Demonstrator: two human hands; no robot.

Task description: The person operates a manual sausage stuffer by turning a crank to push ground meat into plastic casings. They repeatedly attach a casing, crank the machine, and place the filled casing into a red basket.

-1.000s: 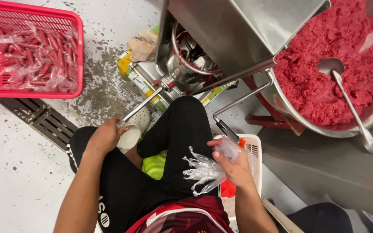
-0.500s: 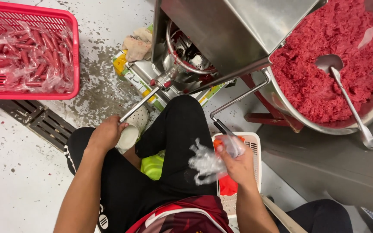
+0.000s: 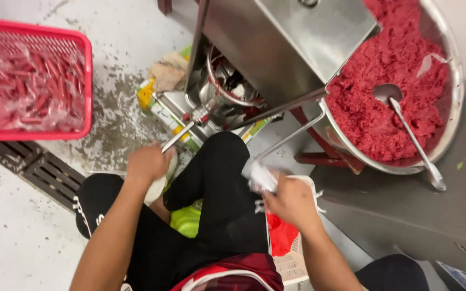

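Both hands closed: left hand [image 3: 148, 161] grips metal handle [image 3: 179, 136]; right hand [image 3: 292, 200] clutches crumpled clear plastic [image 3: 260, 177].

crumpled clear plastic casing [image 3: 261, 177], metal crank handle [image 3: 178, 137] angled

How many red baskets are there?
1. The red basket sits on the floor at the upper left, filled with bagged red sausages. Others may lie out of view.

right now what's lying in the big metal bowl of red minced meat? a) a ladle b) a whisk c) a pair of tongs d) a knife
a: a long-handled metal ladle rests with its scoop in the meat and its handle over the rim of the metal bowl.
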